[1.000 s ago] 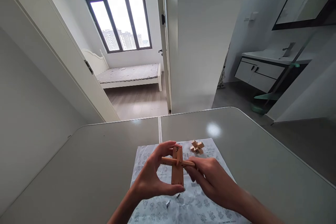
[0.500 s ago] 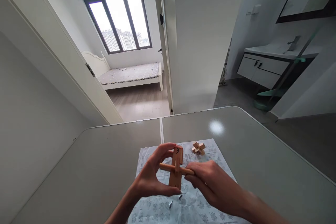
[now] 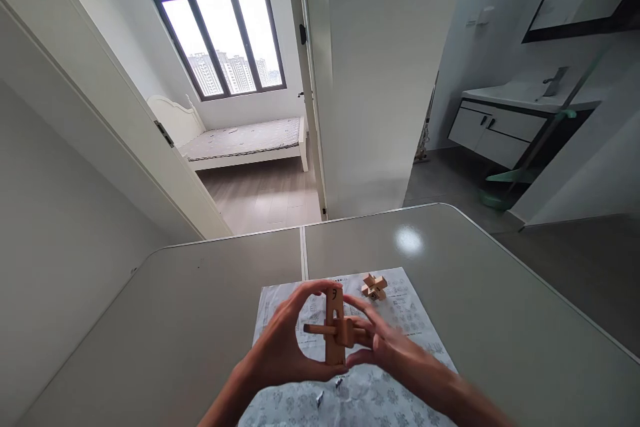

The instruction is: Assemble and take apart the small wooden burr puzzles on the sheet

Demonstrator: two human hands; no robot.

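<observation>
My left hand [image 3: 287,340] grips a wooden burr puzzle [image 3: 343,332] by the two ends of its upright numbered bar, thumb below and fingers above. A wooden rod [image 3: 319,329] juts from the puzzle to the left, and a short block crosses its middle. On the right side, my right hand [image 3: 383,340] has its fingers around the puzzle, with the index finger near the top and the thumb near the bottom. Some of its fingertips are hidden behind the wood. Both hands are above a printed paper sheet [image 3: 400,320].
A second, star-shaped wooden puzzle [image 3: 375,287] lies on the sheet's far part. Small silvery scraps [image 3: 320,399] lie near the front. The sheet rests on a grey table [image 3: 225,300] with rounded far corners. Beyond are a bed [image 3: 245,140], a door and a washbasin cabinet [image 3: 497,127].
My right hand has shifted from pinching the rod's right end to spreading its fingers around the puzzle's right side. The puzzle has turned somewhat in my left hand.
</observation>
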